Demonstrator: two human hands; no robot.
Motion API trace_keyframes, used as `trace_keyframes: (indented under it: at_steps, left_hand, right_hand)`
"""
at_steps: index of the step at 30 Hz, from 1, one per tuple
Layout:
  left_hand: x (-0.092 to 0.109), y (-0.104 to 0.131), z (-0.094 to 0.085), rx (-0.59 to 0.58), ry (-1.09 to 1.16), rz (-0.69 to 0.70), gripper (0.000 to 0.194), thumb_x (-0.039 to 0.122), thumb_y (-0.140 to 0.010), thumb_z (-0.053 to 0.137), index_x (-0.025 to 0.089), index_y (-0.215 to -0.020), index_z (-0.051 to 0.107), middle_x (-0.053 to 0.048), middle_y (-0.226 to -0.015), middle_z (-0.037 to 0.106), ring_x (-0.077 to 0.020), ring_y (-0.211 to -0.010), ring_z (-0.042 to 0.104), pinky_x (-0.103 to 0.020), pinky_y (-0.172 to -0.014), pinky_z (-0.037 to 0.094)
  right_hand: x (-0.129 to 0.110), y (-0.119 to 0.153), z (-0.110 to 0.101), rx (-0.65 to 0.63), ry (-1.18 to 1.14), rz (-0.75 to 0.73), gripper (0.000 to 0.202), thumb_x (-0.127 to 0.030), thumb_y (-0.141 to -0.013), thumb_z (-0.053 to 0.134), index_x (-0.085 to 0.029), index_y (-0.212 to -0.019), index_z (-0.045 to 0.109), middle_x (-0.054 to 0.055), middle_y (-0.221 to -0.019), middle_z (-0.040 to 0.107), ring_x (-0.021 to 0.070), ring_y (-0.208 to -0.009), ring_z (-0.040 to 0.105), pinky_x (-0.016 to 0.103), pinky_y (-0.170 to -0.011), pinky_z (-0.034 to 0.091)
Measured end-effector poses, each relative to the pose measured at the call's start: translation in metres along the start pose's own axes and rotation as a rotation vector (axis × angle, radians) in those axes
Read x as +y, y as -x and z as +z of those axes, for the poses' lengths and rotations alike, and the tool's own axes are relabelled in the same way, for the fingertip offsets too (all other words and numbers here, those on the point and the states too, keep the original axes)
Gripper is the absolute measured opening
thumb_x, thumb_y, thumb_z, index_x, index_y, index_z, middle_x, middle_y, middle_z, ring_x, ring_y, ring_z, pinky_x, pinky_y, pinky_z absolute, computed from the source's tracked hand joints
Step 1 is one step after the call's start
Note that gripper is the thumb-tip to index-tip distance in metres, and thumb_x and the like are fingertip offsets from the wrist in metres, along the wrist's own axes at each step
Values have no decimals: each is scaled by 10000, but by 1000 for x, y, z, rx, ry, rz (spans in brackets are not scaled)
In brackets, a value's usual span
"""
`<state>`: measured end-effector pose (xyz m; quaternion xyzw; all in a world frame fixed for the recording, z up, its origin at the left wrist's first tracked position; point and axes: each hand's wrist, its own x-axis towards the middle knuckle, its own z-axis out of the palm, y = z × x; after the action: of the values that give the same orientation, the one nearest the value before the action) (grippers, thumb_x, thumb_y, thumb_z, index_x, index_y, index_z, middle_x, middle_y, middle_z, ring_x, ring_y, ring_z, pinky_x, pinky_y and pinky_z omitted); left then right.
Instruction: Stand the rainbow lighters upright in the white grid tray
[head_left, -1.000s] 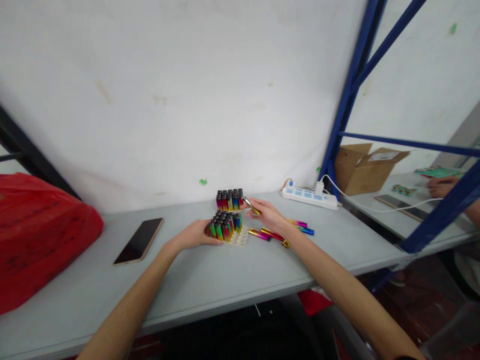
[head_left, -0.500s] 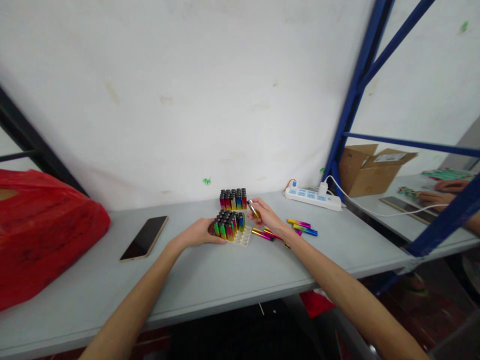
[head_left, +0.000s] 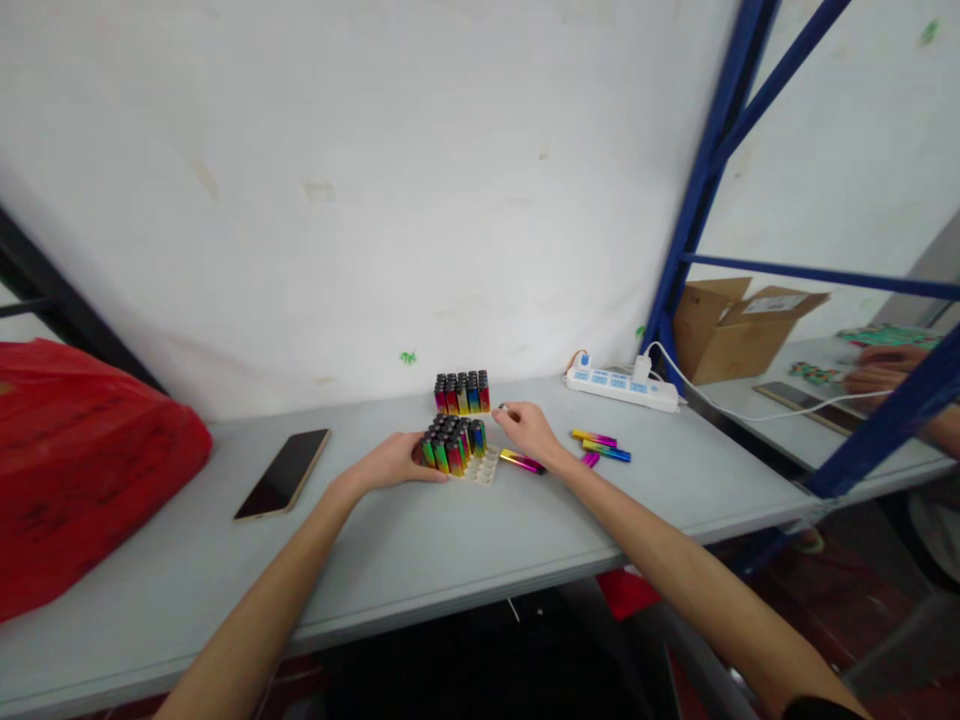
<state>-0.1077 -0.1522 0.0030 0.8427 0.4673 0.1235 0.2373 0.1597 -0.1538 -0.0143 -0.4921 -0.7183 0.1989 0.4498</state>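
My left hand (head_left: pixel 401 461) is wrapped round the left side of a pale tray (head_left: pixel 481 468) filled with upright black-topped shiny cylinders (head_left: pixel 450 446); round hollows show at the tray's right end. Just right of the tray, my right hand (head_left: pixel 525 430) is closed, fingertips pinching a small cylinder (head_left: pixel 504 407) that is mostly hidden. Behind them stands a second group of upright cylinders (head_left: pixel 462 393). A yellow and magenta cylinder (head_left: pixel 523 461) lies below my right hand. More loose cylinders (head_left: pixel 606 451) lie to the right, near my wrist.
A phone (head_left: pixel 283 474) lies at the left, beside a red bag (head_left: pixel 97 480). A white power strip (head_left: pixel 622 388) sits against the wall. Right of the blue frame (head_left: pixel 694 220) are a cardboard box (head_left: pixel 739 330) and another person's hands (head_left: pixel 877 370).
My right hand has turned over, its cylinder now largely hidden behind the fingers. Fewer loose cylinders show beside the tray. The whole view has shifted slightly.
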Motion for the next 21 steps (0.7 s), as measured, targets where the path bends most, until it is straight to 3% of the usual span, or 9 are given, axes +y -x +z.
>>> trace_keyframes:
  at_steps: [3, 9, 16, 21]
  left_hand:
    - [-1, 0, 0, -1, 31, 9, 613, 670, -588, 736, 182, -956, 695, 1, -740, 687, -211, -687, 585, -268, -591, 397]
    - [-2, -1, 1, -2, 38, 4, 620, 666, -579, 738, 185, -967, 691, -3, -752, 694, -215, -697, 595, -271, -601, 412]
    - [3, 1, 0, -19, 16, -7, 611, 669, -599, 731, 175, -953, 680, 2, -736, 675, -198, -671, 569, -266, -585, 388]
    - [6, 2, -1, -14, -28, -21, 590, 676, -616, 730, 168, -911, 663, 15, -683, 619, -168, -622, 511, -252, -541, 343]
  right_hand:
    - [-2, 2, 0, -6, 11, -33, 405, -450, -892, 432, -203, -579, 363, -49, -543, 347, 102, -551, 351, 262, -551, 208]
    - [-6, 3, -1, -12, 11, -76, 462, -548, -934, 413, -201, -630, 385, -56, -572, 354, 101, -567, 333, 255, -560, 221]
    - [-5, 3, -1, 12, 34, -47, 370, -372, -883, 462, -209, -579, 325, -50, -537, 322, 104, -552, 325, 268, -553, 207]
    - [-7, 4, -3, 16, 4, -74, 416, -499, -956, 430, -214, -657, 385, -51, -581, 394, 115, -570, 373, 259, -566, 251]
